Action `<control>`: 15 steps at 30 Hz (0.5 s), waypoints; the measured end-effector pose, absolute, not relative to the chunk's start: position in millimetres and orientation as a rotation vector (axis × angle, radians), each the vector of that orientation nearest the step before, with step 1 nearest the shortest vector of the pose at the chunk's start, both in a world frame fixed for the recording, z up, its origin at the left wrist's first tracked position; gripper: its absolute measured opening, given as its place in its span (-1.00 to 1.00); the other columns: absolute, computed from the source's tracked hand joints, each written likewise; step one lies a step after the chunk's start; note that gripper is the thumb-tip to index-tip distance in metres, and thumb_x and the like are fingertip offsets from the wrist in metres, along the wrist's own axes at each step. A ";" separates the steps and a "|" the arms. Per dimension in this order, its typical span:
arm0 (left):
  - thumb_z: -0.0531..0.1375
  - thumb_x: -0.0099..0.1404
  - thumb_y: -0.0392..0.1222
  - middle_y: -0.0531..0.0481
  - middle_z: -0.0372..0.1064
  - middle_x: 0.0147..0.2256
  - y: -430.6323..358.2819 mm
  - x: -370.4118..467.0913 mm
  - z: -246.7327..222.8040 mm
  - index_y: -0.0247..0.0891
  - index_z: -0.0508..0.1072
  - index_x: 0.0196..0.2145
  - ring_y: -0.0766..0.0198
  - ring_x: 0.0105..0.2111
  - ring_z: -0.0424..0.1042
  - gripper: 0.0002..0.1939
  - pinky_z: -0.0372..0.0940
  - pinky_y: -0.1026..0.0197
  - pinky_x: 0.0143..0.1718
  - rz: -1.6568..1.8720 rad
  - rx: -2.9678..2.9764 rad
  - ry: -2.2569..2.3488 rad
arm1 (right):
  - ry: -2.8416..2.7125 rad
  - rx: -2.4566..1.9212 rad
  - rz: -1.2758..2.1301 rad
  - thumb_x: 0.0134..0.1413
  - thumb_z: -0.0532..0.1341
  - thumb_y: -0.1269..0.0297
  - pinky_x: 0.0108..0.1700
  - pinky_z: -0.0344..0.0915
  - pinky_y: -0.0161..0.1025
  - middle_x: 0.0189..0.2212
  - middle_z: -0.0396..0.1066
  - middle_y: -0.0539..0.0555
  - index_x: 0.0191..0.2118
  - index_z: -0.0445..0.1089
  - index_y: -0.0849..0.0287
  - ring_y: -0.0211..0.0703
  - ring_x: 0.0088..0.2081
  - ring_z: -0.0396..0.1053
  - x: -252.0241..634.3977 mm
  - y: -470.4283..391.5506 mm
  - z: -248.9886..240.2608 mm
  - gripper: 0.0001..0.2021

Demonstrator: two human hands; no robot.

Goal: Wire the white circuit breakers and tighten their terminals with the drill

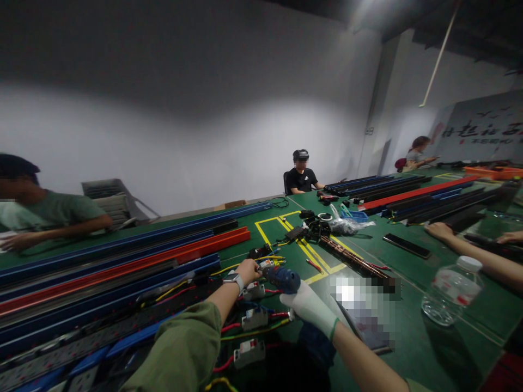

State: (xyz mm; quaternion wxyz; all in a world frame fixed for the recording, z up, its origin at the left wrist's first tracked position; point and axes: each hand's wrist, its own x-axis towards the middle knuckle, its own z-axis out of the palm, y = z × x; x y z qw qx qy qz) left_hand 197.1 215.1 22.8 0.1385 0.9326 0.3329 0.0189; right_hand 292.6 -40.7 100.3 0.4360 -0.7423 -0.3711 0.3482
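Observation:
My right hand [304, 305], in a white glove, is wrapped round a blue power screwdriver [281, 277] that points left. My left hand [246, 271], bare with a watch at the wrist, has its fingers pressed together by the tool's tip; what they pinch is too small to make out. Just beneath the hands, white circuit breakers [254, 319] with red and yellow-green wires lie in a row. Long black socket strips [53, 354] extend to the left below my left arm.
Blue rails and an orange rail [163, 250] lie at left. A clear bottle [451, 291], a phone [406, 245] and copper strips [351, 256] are on the green table [412, 288]. Other people sit around, one person's arm [469, 250] at right.

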 end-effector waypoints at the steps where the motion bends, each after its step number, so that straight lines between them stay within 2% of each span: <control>1: 0.25 0.19 -0.15 -0.07 0.58 -0.37 215.6 197.3 22.0 -0.25 0.67 -0.33 0.24 -0.36 0.48 -0.80 0.21 0.28 -0.33 0.057 2.698 0.961 | -0.930 -1.865 0.843 -0.18 0.20 0.49 -0.57 0.23 -0.35 -0.74 0.24 -0.13 -0.40 0.36 0.16 -0.23 -0.65 0.34 292.9 -39.9 99.9 -0.86; 4: 0.25 0.20 -0.14 -0.06 0.58 -0.37 217.3 197.9 19.5 -0.24 0.67 -0.32 0.25 -0.36 0.48 -0.80 0.19 0.29 -0.34 0.055 2.697 0.957 | -0.936 -1.860 0.831 -0.19 0.20 0.50 -0.54 0.24 -0.34 -0.73 0.26 -0.12 -0.43 0.35 0.16 -0.22 -0.63 0.35 295.2 -39.6 97.1 -0.88; 9: 0.26 0.18 -0.17 -0.06 0.58 -0.36 218.4 198.1 17.9 -0.23 0.67 -0.31 0.25 -0.35 0.49 -0.81 0.16 0.29 -0.38 0.044 2.693 0.982 | -0.950 -1.724 0.892 -0.11 0.19 0.45 -0.59 0.22 -0.33 -0.73 0.24 -0.14 -0.37 0.37 0.15 -0.25 -0.68 0.29 297.6 -43.1 92.1 -0.89; 15: 0.24 0.21 -0.17 -0.07 0.58 -0.37 215.4 197.4 23.0 -0.23 0.66 -0.33 0.26 -0.38 0.48 -0.81 0.18 0.30 -0.36 0.038 2.689 0.976 | -0.943 -1.835 0.822 -0.18 0.20 0.53 -0.56 0.22 -0.38 -0.74 0.22 -0.14 -0.47 0.31 0.15 -0.28 -0.66 0.31 290.2 -44.9 106.4 -0.87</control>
